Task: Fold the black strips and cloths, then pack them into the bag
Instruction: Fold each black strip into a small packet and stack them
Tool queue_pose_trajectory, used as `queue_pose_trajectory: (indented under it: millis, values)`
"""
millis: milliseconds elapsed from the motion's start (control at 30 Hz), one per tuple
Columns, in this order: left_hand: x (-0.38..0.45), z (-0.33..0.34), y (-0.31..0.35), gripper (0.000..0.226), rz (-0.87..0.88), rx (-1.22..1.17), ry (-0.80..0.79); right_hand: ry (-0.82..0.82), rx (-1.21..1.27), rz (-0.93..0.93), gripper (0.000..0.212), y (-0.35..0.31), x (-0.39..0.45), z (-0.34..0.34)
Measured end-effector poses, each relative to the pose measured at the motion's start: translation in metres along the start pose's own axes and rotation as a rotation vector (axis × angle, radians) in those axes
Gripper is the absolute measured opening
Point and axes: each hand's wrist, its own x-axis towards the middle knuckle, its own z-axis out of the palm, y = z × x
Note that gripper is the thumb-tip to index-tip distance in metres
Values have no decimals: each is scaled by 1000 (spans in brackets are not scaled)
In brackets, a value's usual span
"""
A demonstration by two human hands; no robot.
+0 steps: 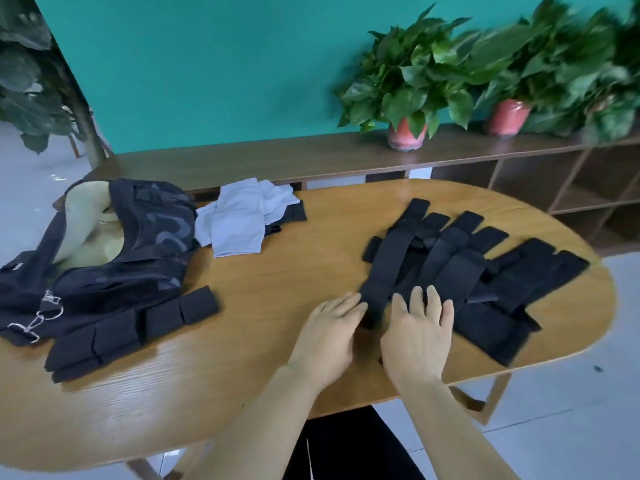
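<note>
Head view: left hand [329,336] and right hand [417,336] lie flat with fingers straight, gripping nothing, flanking the near end of one long black strip [384,268]. Loose strips [485,271] fan across the table's [277,271] right end, reaching its rim. Folded strips [131,332] sit near the front-left edge beside the open bag [138,244]. White cloths [239,220] lie at the far edge. Bare wood separates the groups.

Bare forearms, no sleeves showing; black trousers [349,445] visible below the table edge.
</note>
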Motion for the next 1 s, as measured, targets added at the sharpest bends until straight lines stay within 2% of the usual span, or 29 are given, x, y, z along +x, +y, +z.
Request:
queue_pose_trajectory:
  millis: [67,167,433,567,633,700,767,833,933,1000]
  values:
    - [7,6,3,62,22,63,-67,-74,30,55,40,5,-1,6]
    - [4,10,2,65,3,125,-104,-151,3,41,40,9,-6,17]
    - [-27,3,-8,58,-26,192,-22,-200,-21,20,35,9,-9,18]
    - [-37,5,-17,56,-32,208,29,-263,-30,0,44,8,-6,6]
    - [-40,3,-18,53,-33,186,64,-255,25,16,44,5,-3,-2]
    - [-40,0,-21,47,-39,156,118,-165,121,-15,37,0,1,-5]
    - [-37,-2,-24,41,-58,112,148,-86,179,-147,27,-5,7,-12]
    - [-32,-3,-30,33,-68,79,141,-88,229,-309,15,-9,12,-21]
    - [-29,2,-41,27,-53,96,80,-302,167,-593,22,-17,14,-29]
    - [-32,4,-45,33,-43,107,34,-423,53,-678,28,-22,14,-26]
